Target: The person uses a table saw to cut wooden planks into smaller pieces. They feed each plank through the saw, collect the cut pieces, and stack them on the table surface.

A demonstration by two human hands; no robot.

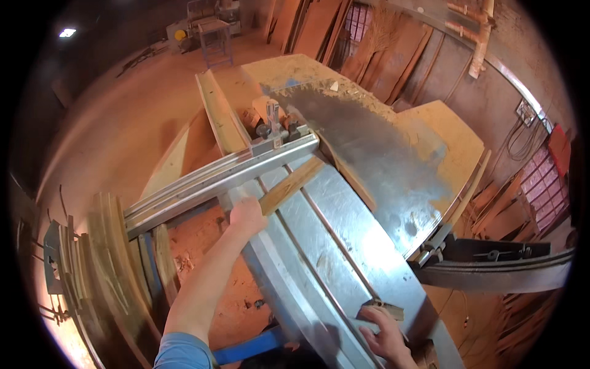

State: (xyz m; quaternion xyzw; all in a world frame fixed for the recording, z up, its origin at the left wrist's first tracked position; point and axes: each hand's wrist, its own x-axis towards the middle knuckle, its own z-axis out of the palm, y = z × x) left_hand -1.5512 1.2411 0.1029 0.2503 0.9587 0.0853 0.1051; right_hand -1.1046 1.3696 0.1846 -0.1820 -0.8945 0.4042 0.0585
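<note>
A short wooden strip (292,184) lies slantwise across the slotted metal table (344,246) of a saw, its far end near the metal fence (227,172). My left hand (247,215) is closed around the near end of this strip, beside the table's left edge. Lower right, my right hand (386,335) is over the near part of the table, thumb and fingers apart. Its fingertips are at a small wooden block (390,310) and seem to touch it; the contact is partly hidden. Attached to the fence is a metal stop (270,132) with a dark knob.
Beyond the sliding table spreads a dusty fixed tabletop (375,147). Long boards (117,270) are stacked at my left. A curved metal rail (498,273) sticks out at right. Planks (313,27) lean on the far wall, and a small stand (215,43) is at the back.
</note>
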